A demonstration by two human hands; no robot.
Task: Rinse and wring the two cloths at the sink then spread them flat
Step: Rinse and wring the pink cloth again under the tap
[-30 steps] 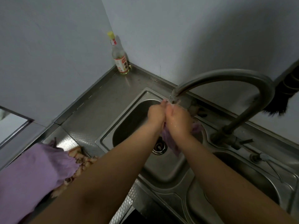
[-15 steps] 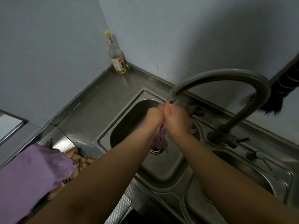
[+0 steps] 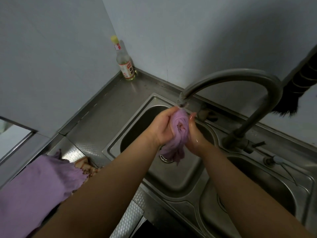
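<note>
From the head view, I judge the purple cloth (image 3: 178,133) soaked, limp, heavier than dry and slippery; best held around its bunched middle. It hangs under the faucet spout (image 3: 182,100) over the sink basin (image 3: 137,121). My left hand (image 3: 163,127) clenches its upper bunch; my right hand (image 3: 193,134) wraps its other side. A second purple cloth (image 3: 37,184) lies on the counter (image 3: 109,107).

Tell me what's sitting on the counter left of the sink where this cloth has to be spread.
A second purple cloth already lies there, over a brown patterned cloth. Both hands, left and right, hold the wet cloth over the sink.
</note>
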